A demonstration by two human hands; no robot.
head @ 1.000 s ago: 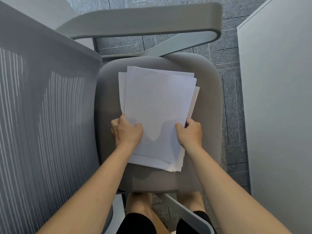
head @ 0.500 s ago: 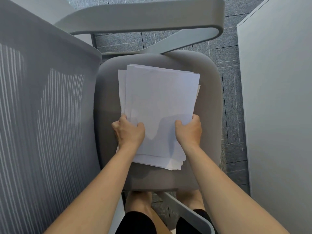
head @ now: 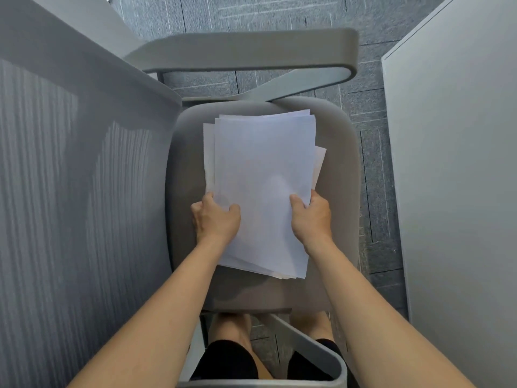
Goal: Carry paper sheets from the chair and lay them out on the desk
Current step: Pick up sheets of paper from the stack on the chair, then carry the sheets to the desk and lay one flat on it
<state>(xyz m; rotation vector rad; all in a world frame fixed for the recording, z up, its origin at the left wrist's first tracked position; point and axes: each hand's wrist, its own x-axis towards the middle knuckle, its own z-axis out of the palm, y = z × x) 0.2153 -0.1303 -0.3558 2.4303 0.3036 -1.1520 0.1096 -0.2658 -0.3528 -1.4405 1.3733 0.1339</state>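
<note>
1. Grey carpet tiles (head: 372,191) with a coarse weave lie under me, seen from my head camera looking straight down.
2. My left hand (head: 216,219) grips the left edge of the paper stack (head: 263,163): the thumb is pressed on the top sheet and the fingers are curled round the edge.
3. My right hand (head: 310,219) grips the right edge the same way, thumb on top, fingers tucked beneath and out of sight.
4. Between my hands the sheets are plain white, thin and rectangular. They are loosely squared, with corners fanning out past my wrists and beyond my right fingers.
5. Under my hands the stack sits on the chair seat (head: 341,169), a rounded grey cushion with a matte surface.
6. Beyond my fingertips a smooth, curved plastic armrest (head: 251,51) spans the seat.
7. Left of my left hand stands the ribbed mesh backrest (head: 70,191).
8. Right of my right hand, well apart, is a flat pale panel (head: 461,163) with a straight edge.
</note>
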